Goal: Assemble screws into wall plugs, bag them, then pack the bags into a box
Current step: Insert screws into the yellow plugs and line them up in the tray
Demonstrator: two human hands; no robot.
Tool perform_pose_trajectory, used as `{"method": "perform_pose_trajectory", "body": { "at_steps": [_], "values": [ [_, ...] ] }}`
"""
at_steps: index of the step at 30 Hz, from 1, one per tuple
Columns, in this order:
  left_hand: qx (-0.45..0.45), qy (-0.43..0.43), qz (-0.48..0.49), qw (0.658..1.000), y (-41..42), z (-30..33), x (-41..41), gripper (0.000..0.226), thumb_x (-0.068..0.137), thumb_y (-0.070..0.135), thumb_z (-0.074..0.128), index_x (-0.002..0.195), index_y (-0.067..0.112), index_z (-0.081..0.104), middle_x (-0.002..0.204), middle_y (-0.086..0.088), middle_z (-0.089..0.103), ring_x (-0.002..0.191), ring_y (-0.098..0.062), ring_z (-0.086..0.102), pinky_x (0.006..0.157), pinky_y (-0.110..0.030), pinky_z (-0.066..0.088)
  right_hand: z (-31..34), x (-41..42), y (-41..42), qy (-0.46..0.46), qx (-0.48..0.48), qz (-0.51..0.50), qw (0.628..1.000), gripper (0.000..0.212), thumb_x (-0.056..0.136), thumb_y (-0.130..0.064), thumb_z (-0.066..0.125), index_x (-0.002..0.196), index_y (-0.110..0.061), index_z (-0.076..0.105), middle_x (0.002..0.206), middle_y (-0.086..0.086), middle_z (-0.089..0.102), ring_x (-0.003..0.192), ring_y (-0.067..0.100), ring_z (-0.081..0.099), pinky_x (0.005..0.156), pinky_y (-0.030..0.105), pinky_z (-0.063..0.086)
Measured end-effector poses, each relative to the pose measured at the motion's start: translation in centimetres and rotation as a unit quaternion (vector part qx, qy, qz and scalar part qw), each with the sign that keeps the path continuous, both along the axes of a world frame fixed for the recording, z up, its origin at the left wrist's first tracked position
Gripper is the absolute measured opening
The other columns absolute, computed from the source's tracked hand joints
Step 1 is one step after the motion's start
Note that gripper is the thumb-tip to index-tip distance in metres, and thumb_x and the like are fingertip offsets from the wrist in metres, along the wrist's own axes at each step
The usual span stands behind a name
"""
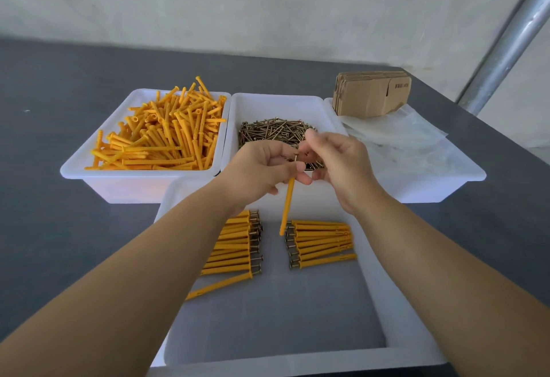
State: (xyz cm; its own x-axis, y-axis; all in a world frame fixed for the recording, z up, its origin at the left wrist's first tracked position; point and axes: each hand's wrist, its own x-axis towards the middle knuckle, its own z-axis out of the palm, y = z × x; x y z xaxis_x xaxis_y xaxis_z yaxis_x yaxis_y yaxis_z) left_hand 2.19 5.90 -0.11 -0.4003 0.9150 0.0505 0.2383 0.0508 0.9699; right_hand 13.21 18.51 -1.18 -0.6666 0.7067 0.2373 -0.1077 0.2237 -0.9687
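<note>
The orange wall plug hangs tip-down above the near tray, its top pinched in the left hand, whose grip curls round it. A screw pokes from that top; the right hand pinches at it, though the fingers hide most of the screw. In that tray, left and right of the plug, lie assembled rows; the left forearm covers part of the left row. Beyond it sit the plug bin and screw bin. The bags blur together.
</note>
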Motion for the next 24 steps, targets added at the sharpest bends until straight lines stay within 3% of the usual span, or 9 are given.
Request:
{"method": "perform_pose_trajectory", "body": {
  "at_steps": [3, 6, 11, 14, 19, 21, 24],
  "values": [
    [0.032, -0.009, -0.011, 0.999, -0.1, 0.2, 0.1, 0.020, 0.093, 0.013, 0.066, 0.111, 0.007, 0.065, 0.088, -0.009, 0.077, 0.059, -0.005, 0.052, 0.052, -0.015, 0.040, 0.3, 0.0, 0.4, 0.035, -0.009, -0.073, 0.997, 0.026, 0.090, -0.041, 0.059, 0.073, -0.030, 0.075, 0.087, 0.002, 0.069, 0.070, 0.011, 0.057, 0.055, 0.026, 0.046],
    [0.007, 0.006, -0.062, 0.998, -0.3, 0.3, 0.4, 0.010, 0.090, 0.010, 0.070, 0.097, 0.003, 0.066, 0.089, -0.008, 0.077, 0.070, -0.009, 0.063, 0.055, -0.021, 0.051, 0.4, 0.4, 0.9, 0.059, -0.039, -0.113, 0.991, 0.022, 0.088, -0.036, 0.058, 0.075, -0.026, 0.072, 0.084, -0.004, 0.069, 0.064, 0.013, 0.054, 0.050, 0.025, 0.042],
    [-0.039, 0.080, -0.067, 0.994, 0.1, 0.0, 1.8, 0.012, 0.080, -0.003, 0.077, 0.085, 0.001, 0.067, 0.088, -0.014, 0.071, 0.079, -0.022, 0.075, 0.065, -0.037, 0.063, 0.1, 0.3, 1.1, 0.046, -0.032, -0.116, 0.992, 0.022, 0.092, -0.028, 0.057, 0.077, -0.021, 0.072, 0.082, -0.003, 0.068, 0.063, 0.013, 0.053, 0.048, 0.023, 0.041],
    [-0.052, 0.183, -0.048, 0.981, 0.3, -0.2, 2.3, 0.017, 0.073, 0.003, 0.084, 0.076, 0.009, 0.067, 0.085, -0.006, 0.070, 0.073, -0.020, 0.072, 0.070, -0.034, 0.061, 0.0, 0.2, 1.0, 0.038, -0.026, -0.109, 0.993, 0.022, 0.089, -0.031, 0.057, 0.078, -0.020, 0.073, 0.080, -0.005, 0.068, 0.062, 0.012, 0.052, 0.049, 0.022, 0.041],
    [-0.096, 0.423, -0.030, 0.901, 1.4, -2.0, 4.0, 0.009, 0.080, 0.006, 0.066, 0.078, 0.014, 0.063, 0.091, -0.001, 0.066, 0.088, -0.020, 0.061, 0.075, -0.034, 0.050, 0.1, 0.1, 1.0, 0.036, -0.035, -0.104, 0.993, 0.020, 0.083, -0.030, 0.060, 0.070, -0.024, 0.073, 0.078, -0.002, 0.067, 0.060, 0.013, 0.051, 0.048, 0.022, 0.039],
    [-0.154, 0.512, -0.035, 0.844, 2.1, -2.9, 4.7, 0.014, 0.086, 0.009, 0.057, 0.082, 0.020, 0.052, 0.094, 0.001, 0.058, 0.092, -0.022, 0.057, 0.067, -0.034, 0.045, 0.0, 0.2, 0.9, 0.032, -0.030, -0.101, 0.994, 0.020, 0.081, -0.031, 0.059, 0.069, -0.025, 0.074, 0.075, -0.004, 0.068, 0.058, 0.011, 0.051, 0.047, 0.021, 0.039],
    [-0.191, 0.606, -0.038, 0.771, 2.5, -3.6, 5.2, 0.024, 0.086, 0.003, 0.058, 0.076, 0.018, 0.042, 0.081, 0.003, 0.043, 0.083, -0.023, 0.053, 0.056, -0.032, 0.037, -0.1, 0.3, 0.7, 0.022, -0.008, -0.093, 0.995, 0.020, 0.080, -0.030, 0.059, 0.067, -0.029, 0.074, 0.074, -0.007, 0.068, 0.058, 0.009, 0.052, 0.048, 0.020, 0.040]
  ]
}}
